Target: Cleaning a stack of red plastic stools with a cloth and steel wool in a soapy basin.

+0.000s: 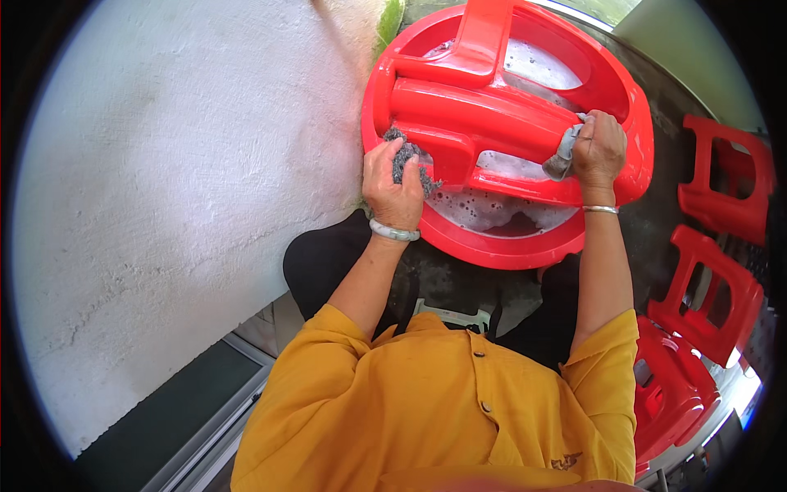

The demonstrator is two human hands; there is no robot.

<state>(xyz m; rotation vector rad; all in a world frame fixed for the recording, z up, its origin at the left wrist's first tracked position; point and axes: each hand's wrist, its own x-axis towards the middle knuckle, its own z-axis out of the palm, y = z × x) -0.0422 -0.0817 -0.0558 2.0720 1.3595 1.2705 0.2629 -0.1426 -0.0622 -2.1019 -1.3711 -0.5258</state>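
Note:
A red plastic stool (479, 111) lies tilted across a round red plastic basin (492, 251) that holds sudsy water (473, 209). My left hand (392, 184) grips a dark grey scouring pad (406, 161) at the left side of the stool, close to the basin's rim. In my right hand (597, 150) is a bunched, wet, greyish cloth (562, 157), pressed on the right end of the stool. Foam shows through the openings of the stool. The underside of the cloth is hidden.
A rough white wall (184, 154) rises along the left. Several red plastic stools (707, 295) stand at the right on the dark floor. A pale low seat (452, 315) shows between my legs, below the basin. A framed dark panel (172, 406) is at the lower left.

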